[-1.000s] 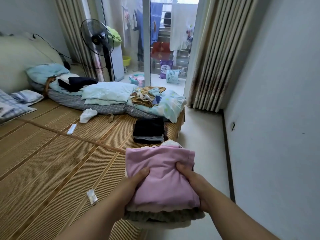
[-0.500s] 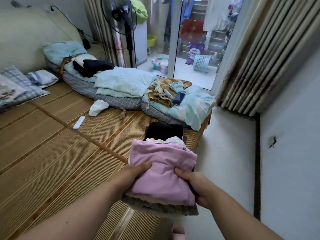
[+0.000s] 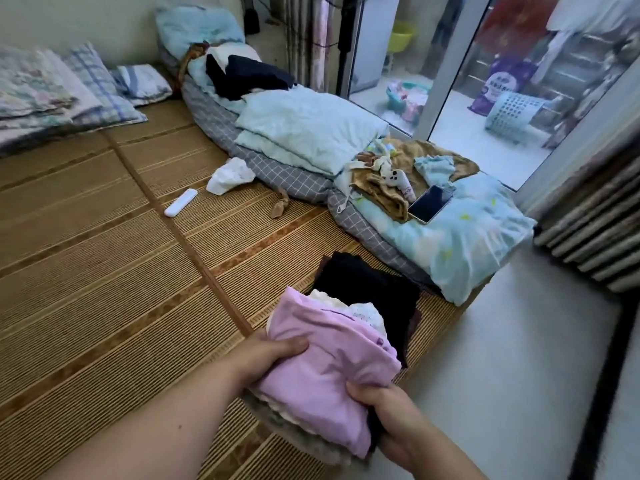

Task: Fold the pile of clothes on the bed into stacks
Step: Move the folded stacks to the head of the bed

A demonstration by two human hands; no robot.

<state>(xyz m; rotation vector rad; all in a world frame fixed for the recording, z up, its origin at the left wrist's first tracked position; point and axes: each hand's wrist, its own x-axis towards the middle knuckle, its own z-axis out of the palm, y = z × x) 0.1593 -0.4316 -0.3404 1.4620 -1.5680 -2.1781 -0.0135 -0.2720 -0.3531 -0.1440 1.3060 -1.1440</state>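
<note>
Woven bamboo matting covers the bed, and above its near edge a folded stack, topped by a pink garment, appears to be lifted off the surface. The stack is clamped from both sides: the left hand is curled round its left edge with the thumb pressed onto the pink cloth, and the right hand is wrapped round the near right corner — each grip is closed firmly on the stack. Held this way, the layers are squeezed together, which presumably stops the cream and grey pieces underneath from sliding out while the bundle is carried. Just beyond it a dark folded stack lies on the matting near the bed's edge, so finished stacks seem to be gathered at that corner. Further off, a brown cloth lies crumpled beside a phone on the blue bedding, and a white cloth lies loose on the matting — some folding is judged to be outstanding.
</note>
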